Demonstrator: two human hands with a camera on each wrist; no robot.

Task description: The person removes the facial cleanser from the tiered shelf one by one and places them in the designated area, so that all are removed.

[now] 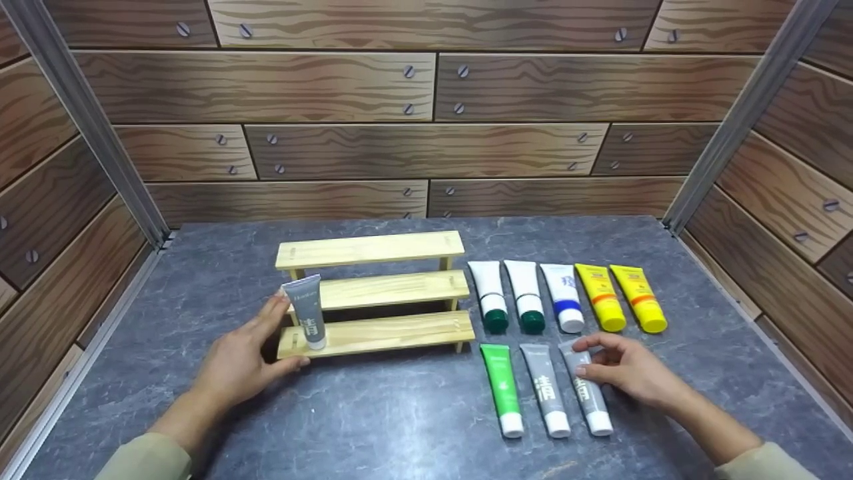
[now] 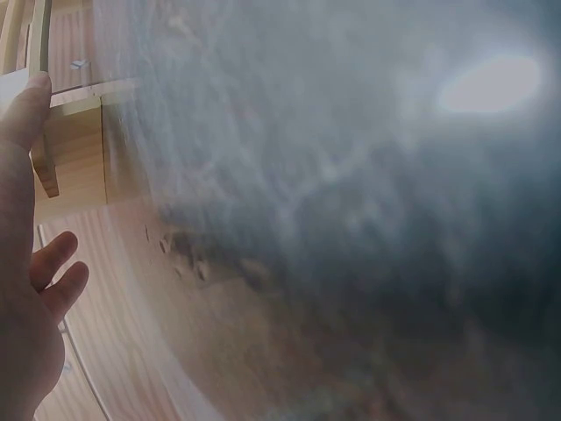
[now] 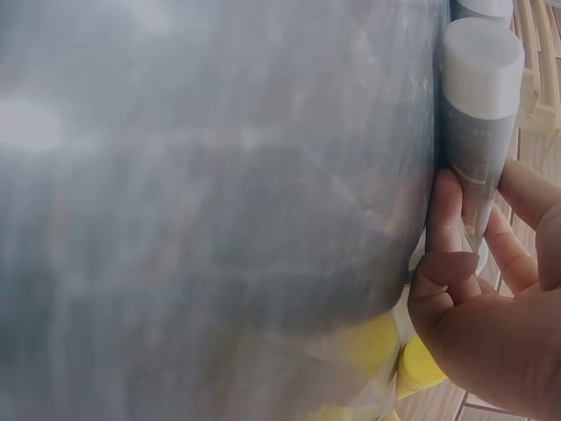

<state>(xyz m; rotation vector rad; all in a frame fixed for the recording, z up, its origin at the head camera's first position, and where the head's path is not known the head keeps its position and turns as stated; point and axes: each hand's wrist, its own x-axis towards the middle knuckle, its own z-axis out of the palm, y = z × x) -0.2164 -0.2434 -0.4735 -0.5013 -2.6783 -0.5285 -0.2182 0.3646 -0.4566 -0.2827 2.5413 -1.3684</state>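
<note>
A pale wooden three-step rack (image 1: 393,335) stands left of centre. On the left end of its lowest step, a grey tube (image 1: 306,310) stands upright on its white cap. My left hand (image 1: 233,363) is at that end of the rack, thumb along the front edge and fingers stretched up beside the tube. The left wrist view shows the thumb (image 2: 26,110) against the wood and two fingers apart from it. My right hand (image 1: 633,370) pinches the flat end of another grey tube (image 1: 590,397), whose white cap (image 3: 482,66) points toward me.
Beside the held tube lie a grey tube (image 1: 545,387) and a green tube (image 1: 501,387). Behind them is a row: two white tubes with green caps (image 1: 495,320), a white-and-blue tube (image 1: 563,293) and two yellow tubes (image 1: 600,293). Wood-patterned walls (image 1: 426,150) enclose the marbled table (image 1: 373,420).
</note>
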